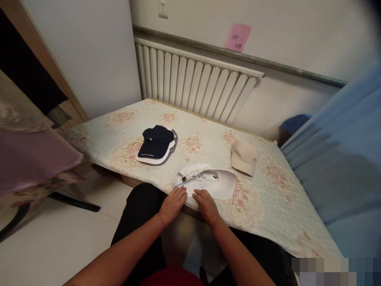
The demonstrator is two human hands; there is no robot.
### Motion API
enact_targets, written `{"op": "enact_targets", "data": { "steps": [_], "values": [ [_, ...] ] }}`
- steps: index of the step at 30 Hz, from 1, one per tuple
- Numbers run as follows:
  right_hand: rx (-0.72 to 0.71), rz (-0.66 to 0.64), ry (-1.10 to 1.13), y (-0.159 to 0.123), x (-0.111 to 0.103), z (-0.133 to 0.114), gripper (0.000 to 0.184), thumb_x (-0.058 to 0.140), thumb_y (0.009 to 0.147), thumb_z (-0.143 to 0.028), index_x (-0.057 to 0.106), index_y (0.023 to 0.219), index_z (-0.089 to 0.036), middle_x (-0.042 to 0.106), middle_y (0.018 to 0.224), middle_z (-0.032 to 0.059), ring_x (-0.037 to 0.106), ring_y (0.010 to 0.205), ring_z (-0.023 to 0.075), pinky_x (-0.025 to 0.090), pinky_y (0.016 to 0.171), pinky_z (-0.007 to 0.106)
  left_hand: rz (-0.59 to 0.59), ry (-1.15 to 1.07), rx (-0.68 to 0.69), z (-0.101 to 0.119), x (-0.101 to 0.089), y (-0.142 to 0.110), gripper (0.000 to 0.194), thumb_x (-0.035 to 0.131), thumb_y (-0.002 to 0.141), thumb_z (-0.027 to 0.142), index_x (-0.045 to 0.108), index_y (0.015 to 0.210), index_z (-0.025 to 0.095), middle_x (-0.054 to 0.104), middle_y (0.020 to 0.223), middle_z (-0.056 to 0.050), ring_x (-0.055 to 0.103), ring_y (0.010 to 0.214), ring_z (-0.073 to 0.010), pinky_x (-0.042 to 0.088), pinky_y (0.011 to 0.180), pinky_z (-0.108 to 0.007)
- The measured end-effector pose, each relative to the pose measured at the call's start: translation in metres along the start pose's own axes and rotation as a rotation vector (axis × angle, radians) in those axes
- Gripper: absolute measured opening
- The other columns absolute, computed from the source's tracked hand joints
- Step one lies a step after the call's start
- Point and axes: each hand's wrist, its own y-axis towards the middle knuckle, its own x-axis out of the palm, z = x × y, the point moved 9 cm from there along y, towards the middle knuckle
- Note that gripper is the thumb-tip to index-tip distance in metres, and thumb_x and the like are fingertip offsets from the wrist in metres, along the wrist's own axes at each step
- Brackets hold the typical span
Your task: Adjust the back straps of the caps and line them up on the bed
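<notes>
A white baseball cap (228, 183) lies on the table's near edge with its inside facing me. Its brim points right and its back strap with a small brown buckle is on the left. My left hand (173, 204) grips the cap's near left rim, fingers close together over the edge and thumb hidden. A little to the right, my right hand (206, 206) holds the same near rim with bent fingers. Left of them rests a stack of caps, with a navy cap (157, 141) on top of white and grey ones. A beige cap (244, 155) sits to the right.
A floral cloth (276, 210) covers the table. Behind it are a white radiator (193, 81) and a wall with a pink note (238, 37). A blue curtain (342, 159) hangs at the right. A cloth-draped chair (35, 159) stands left.
</notes>
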Motion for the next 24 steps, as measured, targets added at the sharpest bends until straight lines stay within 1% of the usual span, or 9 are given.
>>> {"op": "enact_targets", "data": {
  "steps": [5, 8, 11, 15, 17, 20, 24],
  "values": [
    [0.068, 0.056, 0.103, 0.001, -0.004, 0.004, 0.036, 0.043, 0.079, -0.002, 0.065, 0.100, -0.019, 0.064, 0.112, 0.0089, 0.053, 0.100, 0.0207, 0.045, 0.090, 0.038, 0.070, 0.021, 0.004, 0.000, -0.003, -0.002, 0.028, 0.038, 0.091, 0.009, 0.056, 0.113, 0.011, 0.059, 0.123, -0.015, 0.048, 0.123, -0.0209, 0.040, 0.103, -0.044],
    [0.166, 0.094, 0.146, 0.005, -0.004, 0.010, 0.038, 0.038, 0.076, 0.001, 0.065, 0.095, -0.019, 0.066, 0.106, 0.0079, 0.056, 0.098, 0.0194, 0.044, 0.090, 0.037, 0.093, 0.027, 0.016, 0.001, -0.006, -0.002, 0.028, 0.038, 0.092, 0.009, 0.056, 0.113, 0.011, 0.060, 0.122, -0.014, 0.049, 0.122, -0.0210, 0.042, 0.101, -0.044],
    [0.291, 0.103, 0.157, 0.013, -0.001, 0.020, 0.032, 0.039, 0.078, -0.003, 0.064, 0.091, -0.019, 0.067, 0.097, 0.0069, 0.057, 0.094, 0.0185, 0.042, 0.091, 0.035, 0.100, 0.025, 0.016, 0.001, -0.008, -0.002, 0.028, 0.037, 0.092, 0.009, 0.056, 0.112, 0.011, 0.060, 0.122, -0.014, 0.050, 0.122, -0.0213, 0.042, 0.101, -0.044],
    [0.462, 0.029, 0.145, 0.027, 0.009, 0.034, 0.017, 0.049, 0.077, -0.012, 0.063, 0.073, -0.020, 0.063, 0.079, 0.0033, 0.057, 0.077, 0.0164, 0.043, 0.075, 0.028, 0.097, -0.001, 0.011, 0.000, -0.008, -0.002, 0.027, 0.037, 0.092, 0.010, 0.056, 0.111, 0.011, 0.060, 0.122, -0.014, 0.049, 0.122, -0.0216, 0.042, 0.102, -0.045],
    [0.547, -0.024, 0.128, 0.032, 0.015, 0.040, 0.014, 0.053, 0.076, -0.016, 0.063, 0.067, -0.020, 0.062, 0.075, 0.0021, 0.055, 0.071, 0.0147, 0.040, 0.069, 0.025, 0.104, -0.009, 0.009, 0.001, -0.008, -0.002, 0.027, 0.036, 0.093, 0.010, 0.057, 0.111, 0.010, 0.060, 0.121, -0.015, 0.050, 0.122, -0.0216, 0.042, 0.102, -0.045],
    [0.656, -0.100, 0.104, 0.037, 0.022, 0.046, 0.007, 0.060, 0.073, -0.020, 0.063, 0.066, -0.021, 0.061, 0.074, 0.0010, 0.053, 0.068, 0.0132, 0.036, 0.065, 0.024, 0.117, 0.004, -0.008, 0.001, -0.010, -0.001, 0.027, 0.035, 0.093, 0.010, 0.058, 0.108, 0.010, 0.060, 0.120, -0.015, 0.052, 0.120, -0.0218, 0.043, 0.101, -0.045],
    [0.726, -0.191, 0.107, 0.041, 0.029, 0.049, 0.006, 0.064, 0.070, -0.021, 0.062, 0.065, -0.020, 0.061, 0.071, 0.0000, 0.052, 0.063, 0.0115, 0.033, 0.060, 0.023, 0.117, -0.004, -0.022, 0.001, -0.012, 0.000, 0.026, 0.035, 0.093, 0.010, 0.059, 0.104, 0.010, 0.060, 0.119, -0.015, 0.052, 0.119, -0.0214, 0.043, 0.101, -0.043]
  ]
}}
